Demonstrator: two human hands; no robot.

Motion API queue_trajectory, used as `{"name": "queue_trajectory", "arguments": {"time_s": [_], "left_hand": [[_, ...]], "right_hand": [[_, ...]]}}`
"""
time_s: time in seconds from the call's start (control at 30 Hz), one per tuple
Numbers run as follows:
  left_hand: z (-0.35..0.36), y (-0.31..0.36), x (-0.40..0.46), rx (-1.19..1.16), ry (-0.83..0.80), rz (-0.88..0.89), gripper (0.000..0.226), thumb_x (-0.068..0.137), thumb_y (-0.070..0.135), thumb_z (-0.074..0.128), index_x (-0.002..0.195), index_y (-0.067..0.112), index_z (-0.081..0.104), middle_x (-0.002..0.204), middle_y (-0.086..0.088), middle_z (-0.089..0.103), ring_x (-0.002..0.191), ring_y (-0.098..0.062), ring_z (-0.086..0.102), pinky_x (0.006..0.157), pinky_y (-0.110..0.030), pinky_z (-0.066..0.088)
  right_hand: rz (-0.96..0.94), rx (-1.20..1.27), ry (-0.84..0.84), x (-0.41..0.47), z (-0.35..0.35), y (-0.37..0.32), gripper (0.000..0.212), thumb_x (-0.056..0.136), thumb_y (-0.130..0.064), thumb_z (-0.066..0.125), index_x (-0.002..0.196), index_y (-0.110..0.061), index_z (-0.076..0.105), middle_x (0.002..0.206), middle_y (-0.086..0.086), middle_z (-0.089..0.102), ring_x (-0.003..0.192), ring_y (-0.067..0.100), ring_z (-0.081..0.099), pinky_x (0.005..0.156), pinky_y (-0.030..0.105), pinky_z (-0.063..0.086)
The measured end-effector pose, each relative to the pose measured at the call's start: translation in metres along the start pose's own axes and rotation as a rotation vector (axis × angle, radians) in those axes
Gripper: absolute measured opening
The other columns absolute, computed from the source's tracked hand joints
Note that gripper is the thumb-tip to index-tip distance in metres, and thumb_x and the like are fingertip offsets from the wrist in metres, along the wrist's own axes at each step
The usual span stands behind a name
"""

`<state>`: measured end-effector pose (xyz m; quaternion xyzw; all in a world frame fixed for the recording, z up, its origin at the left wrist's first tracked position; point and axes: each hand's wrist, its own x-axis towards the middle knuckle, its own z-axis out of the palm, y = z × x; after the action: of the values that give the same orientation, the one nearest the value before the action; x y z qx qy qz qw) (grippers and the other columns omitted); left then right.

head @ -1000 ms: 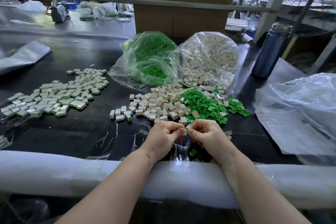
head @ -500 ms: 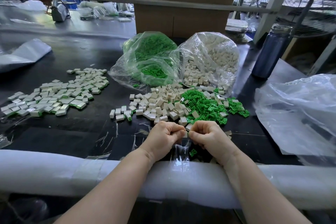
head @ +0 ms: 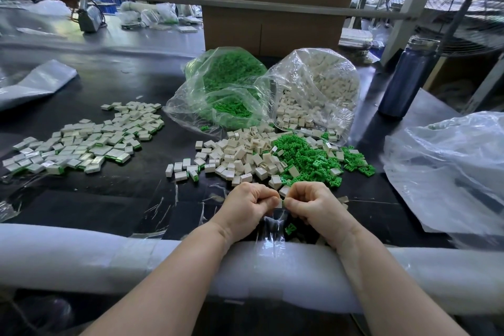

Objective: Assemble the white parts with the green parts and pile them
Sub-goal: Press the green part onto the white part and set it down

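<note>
My left hand [head: 249,206] and my right hand [head: 313,204] meet near the table's front edge, fingers curled, pinching one small white part [head: 279,202] between them; a sliver of green shows at its right side. Just beyond them lies a heap of loose white parts [head: 240,155] and, to its right, a heap of loose green parts [head: 311,157]. A spread pile of assembled white-and-green pieces [head: 87,142] lies at the left. One stray green part [head: 290,228] lies under my right wrist.
Two clear bags stand behind the heaps, one of green parts [head: 226,87] and one of white parts [head: 319,90]. A dark blue bottle [head: 406,79] is at the right, crumpled plastic sheeting [head: 450,172] beside it. A white foam roll [head: 81,262] pads the front edge. Cardboard box [head: 272,27] behind.
Both hands stay together at the same spot; the fingers have shifted slightly and the white part now shows more plainly between the fingertips.
</note>
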<state>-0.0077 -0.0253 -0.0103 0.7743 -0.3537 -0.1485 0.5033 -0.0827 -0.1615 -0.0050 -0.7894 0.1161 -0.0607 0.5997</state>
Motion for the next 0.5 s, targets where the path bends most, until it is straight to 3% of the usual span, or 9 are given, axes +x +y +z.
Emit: {"name": "queue_trajectory", "arguments": {"time_s": [0.2,0.37,0.5], "left_hand": [[-0.0002,-0.0016,0.0005,0.086,-0.041,0.028,0.014,0.088,0.009,0.061,0.095,0.004,0.072,0.075,0.007,0.059,0.07,-0.001,0.053,0.073,-0.011,0.042],[0.0004,-0.0026,0.0012,0.029,0.017,0.016,0.014,0.089,0.011,0.06,0.096,0.006,0.072,0.08,0.003,0.066,0.073,-0.004,0.057,0.076,-0.017,0.047],[0.0022,-0.0006,0.0029,-0.073,0.079,-0.002,0.015,0.09,0.01,0.057,0.097,0.005,0.07,0.088,-0.007,0.069,0.083,-0.016,0.064,0.081,-0.025,0.052]], "right_hand": [[-0.005,-0.077,-0.017,0.0009,0.0003,0.001,0.027,0.084,0.005,0.058,0.062,-0.011,0.055,0.056,-0.001,0.051,0.05,0.003,0.045,0.052,0.014,0.037],[-0.029,-0.012,0.062,0.0009,0.0033,0.0012,0.023,0.084,0.002,0.062,0.064,-0.009,0.058,0.052,-0.002,0.054,0.044,0.001,0.048,0.046,0.012,0.037],[-0.065,0.077,0.189,0.0024,0.0056,0.0022,0.009,0.082,-0.004,0.066,0.075,-0.008,0.062,0.06,0.006,0.06,0.053,0.014,0.054,0.048,0.023,0.046]]}}
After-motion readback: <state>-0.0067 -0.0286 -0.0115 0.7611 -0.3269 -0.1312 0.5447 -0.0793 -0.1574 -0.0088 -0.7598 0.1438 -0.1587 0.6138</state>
